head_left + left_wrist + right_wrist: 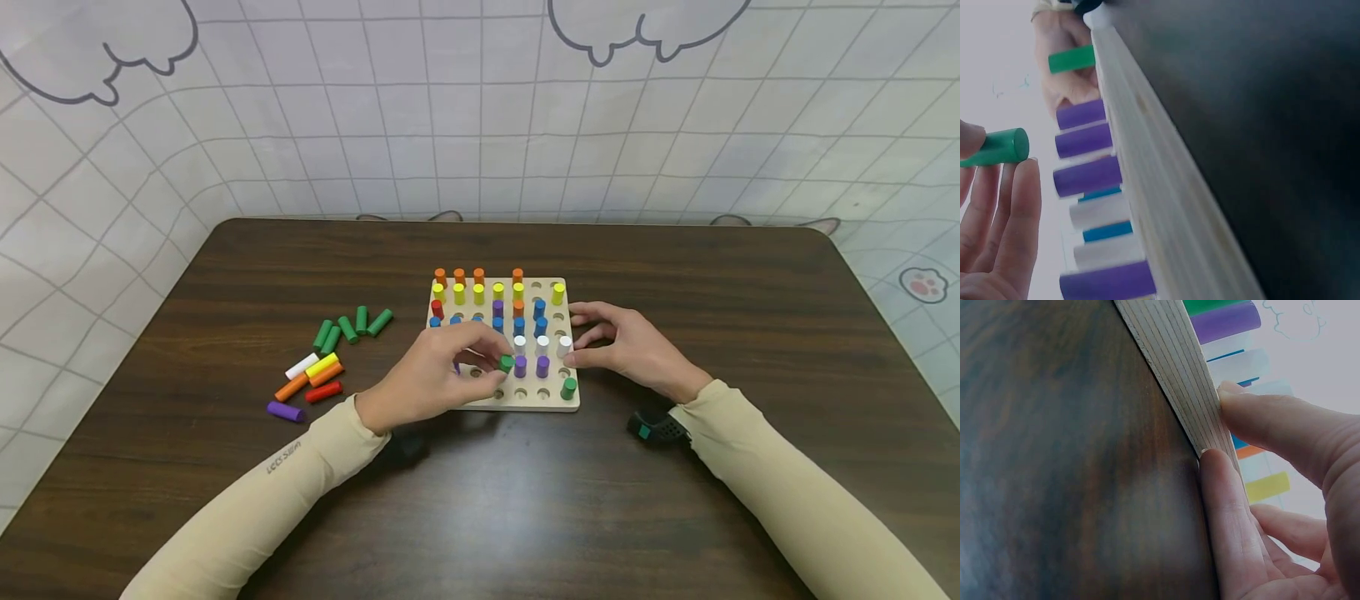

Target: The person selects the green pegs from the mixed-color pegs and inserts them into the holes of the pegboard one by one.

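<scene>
My left hand [435, 367] is over the front part of a pale wooden pegboard [525, 403]. Between its thumb and fingers it pinches a green peg [1007, 147], held above the board in the left wrist view. At the board's right side, my right hand [641, 350] grips the edge, thumb at the top rim and a fingertip along the side face. Orange, yellow, blue, white and purple pegs stand in rows. One green peg [568, 388] stands at the front right corner. Part of the board's left side is hidden behind my left hand.
Left of the board lie several loose green pegs [348, 330]. Nearer me are a white peg [302, 367], a yellow one, orange ones, a red peg [324, 392] and a purple peg [286, 411]. All rest on the dark wooden table [480, 517], with a patterned wall sheet behind.
</scene>
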`<state>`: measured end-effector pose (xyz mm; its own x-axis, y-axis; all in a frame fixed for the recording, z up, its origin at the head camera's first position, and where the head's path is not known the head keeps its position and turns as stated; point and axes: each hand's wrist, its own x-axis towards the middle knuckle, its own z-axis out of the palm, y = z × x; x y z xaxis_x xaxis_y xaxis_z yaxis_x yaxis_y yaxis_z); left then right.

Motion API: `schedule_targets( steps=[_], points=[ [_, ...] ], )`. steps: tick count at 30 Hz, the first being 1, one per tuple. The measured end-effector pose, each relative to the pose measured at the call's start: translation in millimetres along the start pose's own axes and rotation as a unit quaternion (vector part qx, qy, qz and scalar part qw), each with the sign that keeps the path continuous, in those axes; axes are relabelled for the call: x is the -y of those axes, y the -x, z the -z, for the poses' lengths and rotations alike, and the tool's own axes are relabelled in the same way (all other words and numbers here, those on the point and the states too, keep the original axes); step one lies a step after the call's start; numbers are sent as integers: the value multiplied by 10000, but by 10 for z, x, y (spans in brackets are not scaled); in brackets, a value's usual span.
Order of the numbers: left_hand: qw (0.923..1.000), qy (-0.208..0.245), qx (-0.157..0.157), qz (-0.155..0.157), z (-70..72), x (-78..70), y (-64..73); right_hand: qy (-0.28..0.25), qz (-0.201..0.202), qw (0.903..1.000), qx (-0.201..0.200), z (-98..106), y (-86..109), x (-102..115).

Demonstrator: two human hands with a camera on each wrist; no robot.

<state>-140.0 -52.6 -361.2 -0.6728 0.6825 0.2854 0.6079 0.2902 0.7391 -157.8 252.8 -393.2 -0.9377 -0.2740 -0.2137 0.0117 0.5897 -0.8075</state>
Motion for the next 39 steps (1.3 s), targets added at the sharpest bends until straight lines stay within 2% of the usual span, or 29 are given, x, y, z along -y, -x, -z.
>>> schedule_targets(
  steps=[7, 16, 26, 30, 39],
  points=[
    [9998, 160, 95, 57, -113, -23, -58, -24, 29, 10000, 26, 9, 1, 5],
    [9998, 201, 44, -19, -210, -70, -132, -33, 53, 10000, 42, 15, -7, -4],
    [9989, 399, 250, 23, -284, -83, -169, -35, 36, 10000, 8, 18, -3, 10],
    [9981, 482, 355, 142, -312, -78, -172, 1, 48, 10000, 4, 12, 2, 15],
    [9987, 212, 363, 274, -379, -51, -180, -33, 45, 10000, 8, 12, -1, 5]
  ],
)
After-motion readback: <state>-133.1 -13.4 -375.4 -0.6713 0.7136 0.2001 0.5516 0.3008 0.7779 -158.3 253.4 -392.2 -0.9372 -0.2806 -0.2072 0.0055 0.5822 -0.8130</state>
